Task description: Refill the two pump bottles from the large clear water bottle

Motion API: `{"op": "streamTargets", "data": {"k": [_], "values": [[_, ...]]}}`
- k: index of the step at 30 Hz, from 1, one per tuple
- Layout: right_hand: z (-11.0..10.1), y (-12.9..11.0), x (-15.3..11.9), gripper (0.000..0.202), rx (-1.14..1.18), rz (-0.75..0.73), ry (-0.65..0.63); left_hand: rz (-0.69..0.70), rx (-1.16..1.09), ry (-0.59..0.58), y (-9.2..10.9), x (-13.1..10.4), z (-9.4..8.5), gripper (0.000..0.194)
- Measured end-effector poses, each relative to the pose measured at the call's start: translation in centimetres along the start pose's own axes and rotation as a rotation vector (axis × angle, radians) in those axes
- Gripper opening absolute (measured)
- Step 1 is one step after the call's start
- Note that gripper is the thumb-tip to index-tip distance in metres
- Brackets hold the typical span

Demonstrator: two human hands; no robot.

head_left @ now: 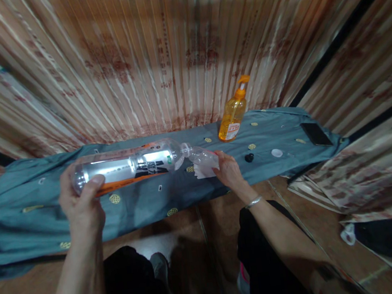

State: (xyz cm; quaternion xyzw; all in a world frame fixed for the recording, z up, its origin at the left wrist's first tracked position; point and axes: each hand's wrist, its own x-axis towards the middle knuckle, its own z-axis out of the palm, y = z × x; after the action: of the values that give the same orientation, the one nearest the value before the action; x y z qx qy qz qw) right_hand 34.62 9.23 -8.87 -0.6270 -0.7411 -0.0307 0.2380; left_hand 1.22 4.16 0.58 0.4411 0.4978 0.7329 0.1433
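My left hand (82,194) is wrapped round the base of a large clear plastic bottle (116,168) with a silver and orange label. The bottle lies on its side in the air over the cloth, its neck pointing right. At its mouth sits a smaller clear plastic piece (202,155), perhaps a small bottle; I cannot tell whether the two are joined. My right hand (227,168) has its fingers closed on the far end of that piece. A white scrap (204,170), like paper, shows just below it; whether the hand holds this too is unclear.
On the blue-green cloth (136,211) stands an orange pump bottle (233,116), partly filled. A small black cap (249,158), a white disc (277,153) and a dark phone (316,133) lie to the right. A pleated curtain (143,67) hangs close behind.
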Motion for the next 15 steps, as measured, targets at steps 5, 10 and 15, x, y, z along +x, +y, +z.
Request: {"op": "streamTargets", "data": {"k": [5,10,15], "values": [[0.07,0.0,-0.02,0.047,-0.003,0.003,0.002,-0.025,-0.032,0.031,-0.19,0.11,-0.14,0.05],[0.22,0.11,-0.06,0.049,0.013,-0.01,0.02,-0.023,-0.042,0.028,-0.04,0.05,0.0,0.05],[0.11,0.05,0.01,0.047,0.016,-0.003,0.009,-0.029,-0.073,0.022,0.12,0.03,0.14,0.047]]}}
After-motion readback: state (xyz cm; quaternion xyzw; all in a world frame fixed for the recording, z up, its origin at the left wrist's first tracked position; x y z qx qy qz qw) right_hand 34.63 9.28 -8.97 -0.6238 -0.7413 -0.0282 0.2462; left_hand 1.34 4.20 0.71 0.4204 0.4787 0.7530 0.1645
